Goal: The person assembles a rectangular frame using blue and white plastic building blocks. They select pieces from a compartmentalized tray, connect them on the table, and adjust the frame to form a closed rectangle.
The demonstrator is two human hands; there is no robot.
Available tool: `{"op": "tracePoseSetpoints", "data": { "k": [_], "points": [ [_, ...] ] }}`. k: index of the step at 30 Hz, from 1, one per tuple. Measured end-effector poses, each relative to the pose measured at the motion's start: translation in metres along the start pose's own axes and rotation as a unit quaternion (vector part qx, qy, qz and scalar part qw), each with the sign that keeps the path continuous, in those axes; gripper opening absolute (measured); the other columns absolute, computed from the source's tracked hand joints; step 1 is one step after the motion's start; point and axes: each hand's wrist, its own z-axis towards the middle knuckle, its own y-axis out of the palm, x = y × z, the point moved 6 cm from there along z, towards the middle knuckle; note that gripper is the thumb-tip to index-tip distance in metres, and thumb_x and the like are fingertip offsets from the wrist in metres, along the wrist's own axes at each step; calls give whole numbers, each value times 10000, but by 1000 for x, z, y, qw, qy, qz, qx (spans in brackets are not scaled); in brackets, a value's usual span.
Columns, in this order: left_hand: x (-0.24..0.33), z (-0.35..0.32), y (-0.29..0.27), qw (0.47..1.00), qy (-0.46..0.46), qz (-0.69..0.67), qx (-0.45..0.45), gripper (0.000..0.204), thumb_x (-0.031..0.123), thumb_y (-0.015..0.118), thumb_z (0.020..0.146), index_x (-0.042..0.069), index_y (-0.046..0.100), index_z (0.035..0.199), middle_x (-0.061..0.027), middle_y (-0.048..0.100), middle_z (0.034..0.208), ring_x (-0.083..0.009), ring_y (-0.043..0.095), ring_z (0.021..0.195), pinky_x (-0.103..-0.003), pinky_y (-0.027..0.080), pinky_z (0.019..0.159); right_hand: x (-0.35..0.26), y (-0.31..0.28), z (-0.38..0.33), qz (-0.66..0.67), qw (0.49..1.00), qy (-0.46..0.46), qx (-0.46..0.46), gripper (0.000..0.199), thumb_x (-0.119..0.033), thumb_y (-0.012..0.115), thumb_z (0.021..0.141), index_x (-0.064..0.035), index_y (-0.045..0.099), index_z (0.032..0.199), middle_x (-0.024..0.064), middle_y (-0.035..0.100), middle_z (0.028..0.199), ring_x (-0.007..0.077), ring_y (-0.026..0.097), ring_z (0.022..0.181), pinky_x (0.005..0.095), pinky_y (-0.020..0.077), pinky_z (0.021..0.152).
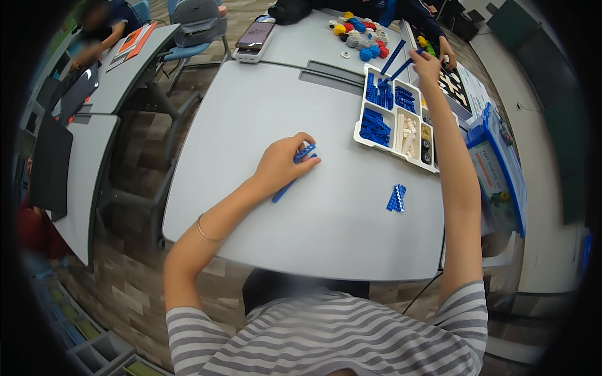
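Note:
My left hand [279,161] is closed over the table, thumb and fingers round a blue beam with holes [305,153]. A longer blue strip [283,192] sticks out below that hand; whether the two are joined I cannot tell. My right hand [427,67] reaches to the far right and pinches the top of a long blue beam [402,69], slanting over a white sorting tray [375,145]. Another long blue beam [392,57] stands tilted beside it. In the tray's compartments lie blue beams [375,127], white pieces [406,135] and small black wheels [426,150].
A small group of blue and white pieces [396,198] lies on the grey table [251,106]. Farther off are a phone [256,36] and a colourful pile [364,37]. Another person's hand [448,53] is near the tray. A blue-edged kit box [498,169] stands right.

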Motion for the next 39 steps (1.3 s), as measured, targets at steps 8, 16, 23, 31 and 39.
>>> {"op": "tracePoseSetpoints", "data": {
  "k": [8, 16, 23, 31, 39],
  "points": [
    [6, -6, 8, 996, 59, 57, 40, 366, 232, 800, 881, 88, 649, 1181, -91, 713, 1038, -259, 699, 902, -368, 560, 811, -52, -40, -116, 141, 982, 76, -104, 323, -268, 739, 1007, -12, 731, 1204, 49, 722, 1101, 137, 731, 1015, 196, 558, 834],
    [2, -6, -1, 987, 78, 117, 76, 357, 254, 806, 882, 88, 661, 1163, -75, 660, 986, -258, 680, 826, -383, 549, 726, -55, 47, -310, 16, 917, 91, -388, 499, -201, 845, 868, 1, 653, 1282, 96, 757, 866, 167, 730, 738, 290, 567, 634],
    [-13, -1, -8, 989, 41, 138, 42, 333, 313, 763, 928, 52, 661, 1108, -106, 668, 1010, -299, 689, 813, -397, 562, 713, -84, 82, -313, -171, 928, -212, -255, 425, -215, 841, 871, 15, 691, 1195, 85, 687, 886, 190, 647, 786, 344, 534, 743],
    [-18, -2, -14, 994, 25, 99, 33, 225, 236, 697, 981, 43, 653, 1087, -128, 669, 997, -323, 686, 835, -420, 563, 754, -38, 96, -95, -454, 879, -125, -74, 264, -254, 783, 834, -24, 764, 964, 207, 763, 985, 400, 725, 977, 493, 572, 860],
    [-16, -2, -20, 996, -9, 90, 6, 236, 201, 684, 973, 80, 662, 1174, -123, 631, 977, -302, 661, 877, -407, 545, 821, 33, 83, -55, -443, 890, -28, -105, 313, -330, 825, 796, -52, 806, 938, 224, 775, 985, 395, 749, 984, 481, 589, 867]
  ]
}}
